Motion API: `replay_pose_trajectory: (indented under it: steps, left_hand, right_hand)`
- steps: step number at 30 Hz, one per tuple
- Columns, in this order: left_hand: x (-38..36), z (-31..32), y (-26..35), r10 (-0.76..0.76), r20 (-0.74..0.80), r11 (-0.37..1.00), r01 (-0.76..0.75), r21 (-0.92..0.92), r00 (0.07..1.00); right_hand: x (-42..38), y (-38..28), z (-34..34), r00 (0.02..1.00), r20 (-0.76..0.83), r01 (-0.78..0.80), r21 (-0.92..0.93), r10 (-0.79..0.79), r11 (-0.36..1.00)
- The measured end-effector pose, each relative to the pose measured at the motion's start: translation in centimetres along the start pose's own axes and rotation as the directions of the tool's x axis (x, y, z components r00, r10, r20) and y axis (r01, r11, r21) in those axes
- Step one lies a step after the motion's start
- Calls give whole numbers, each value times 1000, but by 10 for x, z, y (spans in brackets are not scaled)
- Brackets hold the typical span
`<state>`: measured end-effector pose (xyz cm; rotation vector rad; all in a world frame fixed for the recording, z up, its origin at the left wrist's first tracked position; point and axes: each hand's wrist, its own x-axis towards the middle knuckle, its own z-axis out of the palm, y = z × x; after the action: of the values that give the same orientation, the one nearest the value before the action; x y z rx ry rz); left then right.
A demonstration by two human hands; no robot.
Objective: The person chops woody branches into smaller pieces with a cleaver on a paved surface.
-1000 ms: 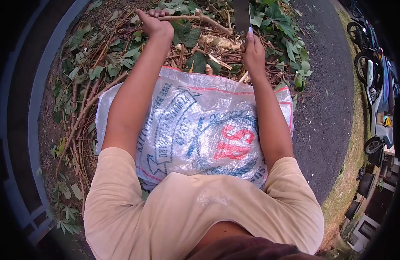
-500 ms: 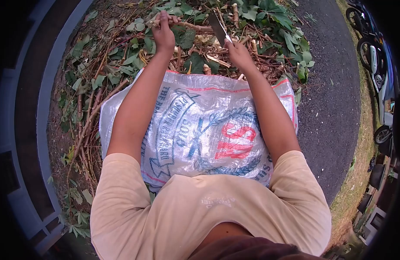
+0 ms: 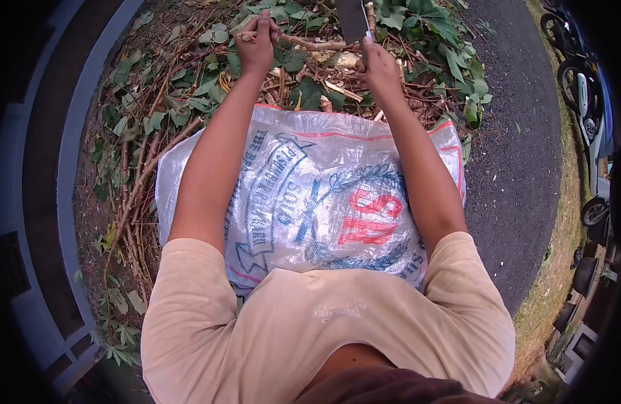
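Observation:
At the top left of centre, my left hand (image 3: pixel 258 46) is closed round a brown woody stem (image 3: pixel 317 46) that stretches right toward my other hand. My right hand (image 3: pixel 382 69) grips the handle of a wide-bladed knife (image 3: pixel 353 21), its blade pointing up and away from me, near the stem's right end. Whether blade and stem touch is unclear. Below both hands, a white woven sack (image 3: pixel 310 195) with blue and red print lies across my lap.
Cut stems and green leaves (image 3: pixel 452 57) cover the ground beyond the sack. Long thin branches (image 3: pixel 132 209) lie at the left. An asphalt path (image 3: pixel 512 168) runs down the right, with parked motorcycles (image 3: pixel 583 94) past the grass. A blue-grey frame (image 3: pixel 71 135) borders the far left.
The knife and my right hand have moved slightly right, with the blade now more upright and higher. My left hand has shifted slightly right, still round the stem.

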<state>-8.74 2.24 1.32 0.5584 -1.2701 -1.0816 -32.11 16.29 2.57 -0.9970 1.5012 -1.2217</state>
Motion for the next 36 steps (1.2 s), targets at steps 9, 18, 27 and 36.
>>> replay_pose_trajectory:
  steps: [9,18,27,36]
  left_hand:
    - [0,-4,-12,-10,-45,997,6,-71,999]
    - [-26,11,-25,-175,85,921,133,366,981]
    - [6,-26,-2,-398,-350,913,404,-59,848]
    - [25,-42,12,-807,-2,589,805,65,591]
  right_hand:
    - [4,56,48,966,-79,250,25,-248,968]
    - [-3,67,53,969,179,-105,-320,169,942]
    - [17,28,10,971,64,-240,227,231,944]
    - [23,7,-47,969,10,-216,512,246,831]
